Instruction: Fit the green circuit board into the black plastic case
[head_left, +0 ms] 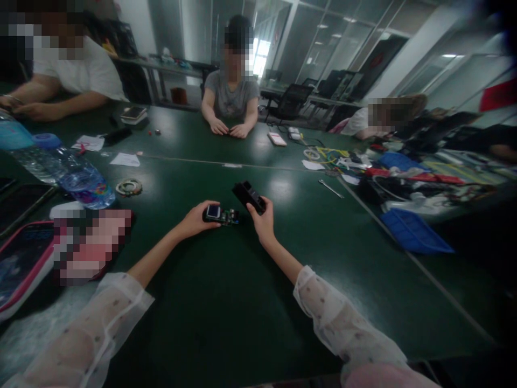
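My left hand (pixel 198 218) is closed around one end of a small circuit board (pixel 228 216) with a little square screen (pixel 213 210) on it. The board's other end, with several small parts, sticks out to the right. In my right hand (pixel 262 218) is a black plastic casing (pixel 249 196), held tilted between thumb and fingers. The casing and the board are apart, with a narrow gap of dark green table (pixel 226 302) between them. My fingertips beneath both things are partly hidden.
Water bottles (pixel 83 175), a bracelet (pixel 129 187) and phones (pixel 24 258) lie on the left. To the right are a wrench (pixel 331 188), a blue tray (pixel 416 229) and tangled cables (pixel 335 156). A person in grey (pixel 230 99) sits opposite; others sit at the far left and right.
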Motion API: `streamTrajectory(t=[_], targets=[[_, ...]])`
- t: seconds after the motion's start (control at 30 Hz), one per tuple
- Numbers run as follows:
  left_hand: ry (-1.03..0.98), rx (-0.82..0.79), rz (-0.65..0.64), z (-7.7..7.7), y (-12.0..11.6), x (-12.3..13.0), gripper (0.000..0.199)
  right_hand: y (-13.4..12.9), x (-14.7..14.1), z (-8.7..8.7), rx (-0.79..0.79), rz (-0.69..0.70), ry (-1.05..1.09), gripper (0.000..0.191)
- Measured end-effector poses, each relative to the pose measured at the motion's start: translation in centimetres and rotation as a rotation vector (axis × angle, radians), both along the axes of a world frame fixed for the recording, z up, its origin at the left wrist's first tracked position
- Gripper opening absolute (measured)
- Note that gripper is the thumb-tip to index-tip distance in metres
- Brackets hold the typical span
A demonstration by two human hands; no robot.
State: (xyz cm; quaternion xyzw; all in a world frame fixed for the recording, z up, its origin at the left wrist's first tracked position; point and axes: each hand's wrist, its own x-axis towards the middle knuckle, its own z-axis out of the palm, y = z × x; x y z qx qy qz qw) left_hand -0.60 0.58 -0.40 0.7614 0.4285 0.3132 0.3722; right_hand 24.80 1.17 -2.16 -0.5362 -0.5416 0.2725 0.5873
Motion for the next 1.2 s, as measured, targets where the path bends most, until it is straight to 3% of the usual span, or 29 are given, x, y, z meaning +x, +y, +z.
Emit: streamTrajectory(t=[0.2, 0.43, 0.67, 0.9, 1.2], targets=[[0.005, -0.016, -0.001, 0.4, -0.1, 0.1, 0.058, 0.3, 0.1, -0.5, -0.007, 0.001, -0.048, 0.057], [0.018, -0.039, 0.018, 0.5, -0.1, 0.2, 0.05, -0.6, -0.5, 0.7, 0.019, 0.059, -0.055, 0.054], [0.01, -0.032, 0.042, -0.1, 0.0, 0.2, 0.049, -2.0, -1.0, 1.6, 0.136, 0.122, -0.209, 0.053], [-0.085, -0.031, 0.063, -0.4, 0.0, 0.5, 0.071, -2.5, -1.4, 1.6, 0.234, 0.274, -0.407, 0.055], [-0.116, -0.029, 0.065, -1.0, 0.0, 0.4, 0.089, -2.3, -1.3, 1.5, 0.217, 0.401, -0.515, 0.055]])
